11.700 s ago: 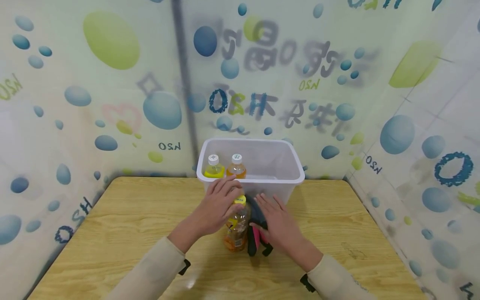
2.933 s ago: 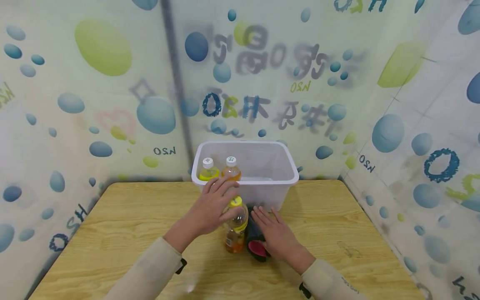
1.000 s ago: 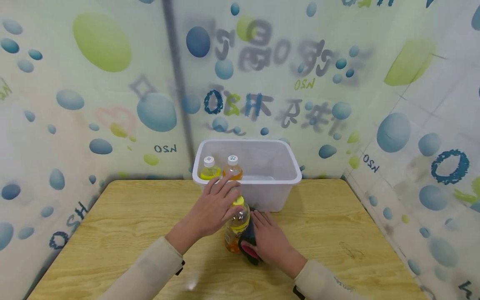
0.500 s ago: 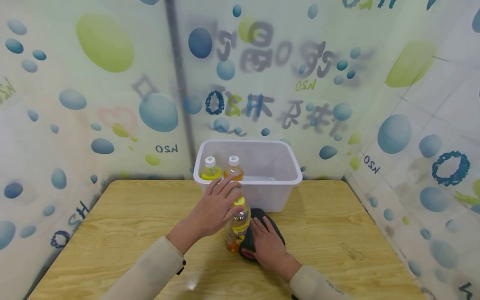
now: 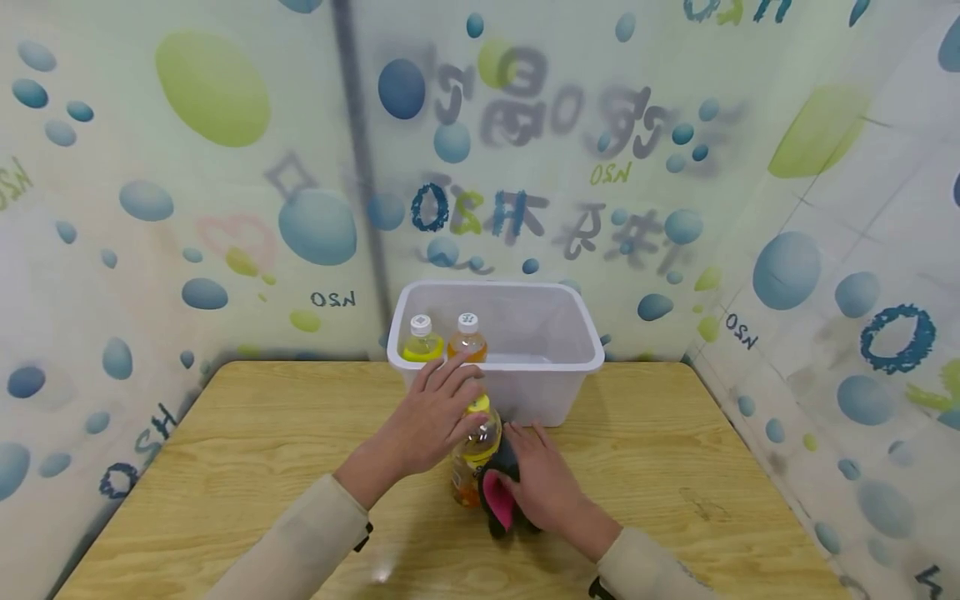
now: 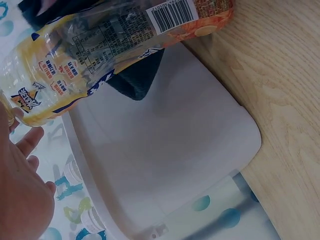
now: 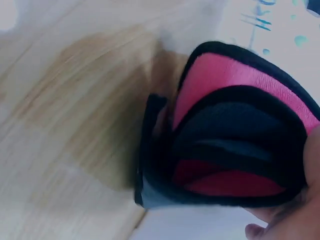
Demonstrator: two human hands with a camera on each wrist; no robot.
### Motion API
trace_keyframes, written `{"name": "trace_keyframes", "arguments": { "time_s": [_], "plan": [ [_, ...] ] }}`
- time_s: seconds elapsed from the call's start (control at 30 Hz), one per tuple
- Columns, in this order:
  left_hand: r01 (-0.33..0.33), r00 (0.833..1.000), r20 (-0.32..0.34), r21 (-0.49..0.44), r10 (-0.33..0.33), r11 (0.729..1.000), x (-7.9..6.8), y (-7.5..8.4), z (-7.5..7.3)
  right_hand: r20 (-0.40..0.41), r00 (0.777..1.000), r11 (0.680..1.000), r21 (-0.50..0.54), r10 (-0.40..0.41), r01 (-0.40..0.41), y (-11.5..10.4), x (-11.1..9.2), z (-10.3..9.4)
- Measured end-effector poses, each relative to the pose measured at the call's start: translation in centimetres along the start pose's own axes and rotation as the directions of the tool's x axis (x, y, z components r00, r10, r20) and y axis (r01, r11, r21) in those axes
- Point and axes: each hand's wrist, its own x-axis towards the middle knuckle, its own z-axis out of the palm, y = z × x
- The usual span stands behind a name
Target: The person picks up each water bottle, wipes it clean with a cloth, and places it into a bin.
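In the head view a bottle (image 5: 477, 446) of amber drink with a yellow cap stands upright before the white bin. My left hand (image 5: 423, 421) holds it at the cap, thumb on the near side. The left wrist view shows the bottle's label (image 6: 90, 62) close up, beside my left hand (image 6: 22, 180). Right of the bottle, against it, is a dark fabric wrap (image 5: 497, 500) with black edging and pink lining. My right hand (image 5: 551, 483) grips this wrap, fingers along its outside and thumb at its opening. The right wrist view looks into the curled wrap (image 7: 230, 130).
A white plastic bin (image 5: 540, 392) stands at the table's back edge. Inside, at its left, are a yellow drink bottle (image 5: 423, 346) and an orange drink bottle (image 5: 467, 342), both white-capped. A patterned wall (image 5: 315, 225) closes off the back of the wooden table (image 5: 300, 433).
Half a second ago the wrap lay spread wider under my right hand; now it is curled, its pink inside showing more. My right hand has shifted slightly right. My left hand stays at the cap.
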Motion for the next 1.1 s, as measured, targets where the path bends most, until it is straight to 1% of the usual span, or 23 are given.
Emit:
{"name": "trace_keyframes", "arguments": {
  "time_s": [0.1, 0.3, 0.4, 0.47, 0.57, 0.67, 0.87, 1.1],
  "plan": [
    [0.003, 1.0, 0.002, 0.002, -0.003, 1.0, -0.1, 0.0, 0.0, -0.059, 0.998, 0.999, 0.037, -0.012, 0.015, -0.2, -0.1, -1.0],
    [0.023, 0.999, 0.027, -0.005, -0.023, 1.0, 0.0, 0.0, 0.0, -0.142, 0.988, 0.997, 0.024, -0.064, 0.068, -0.7, 0.0, -3.4],
    [0.02, 0.999, 0.025, -0.004, -0.02, 1.0, 0.0, 0.0, 0.1, -0.185, 0.979, 0.995, 0.035, -0.087, 0.095, -1.0, 0.2, -4.3],
    [0.02, 0.999, 0.027, -0.004, -0.02, 1.0, 0.0, 0.1, 0.1, -0.198, 0.975, 0.994, 0.024, -0.102, 0.109, -1.4, 0.4, -4.9],
    [0.017, 1.0, 0.023, -0.005, -0.017, 1.0, 0.0, 0.0, 0.1, -0.182, 0.975, 0.991, -0.045, -0.129, 0.122, -1.8, 0.7, -5.5],
    [0.015, 1.0, 0.014, -0.005, -0.015, 1.0, -0.1, 0.0, 0.1, -0.147, 0.978, 0.98, -0.153, -0.149, 0.126, -2.1, 0.9, -5.8],
    [0.01, 1.0, 0.009, -0.013, -0.01, 1.0, -0.1, 0.1, 0.0, -0.11, 0.978, 0.939, -0.317, -0.175, 0.132, -2.0, 1.0, -6.0],
    [0.04, 0.998, 0.054, -0.031, -0.039, 0.999, -0.1, 0.2, -0.2, -0.056, 0.979, 0.887, -0.436, -0.196, 0.152, -1.3, 0.7, -6.0]
  ]
}}
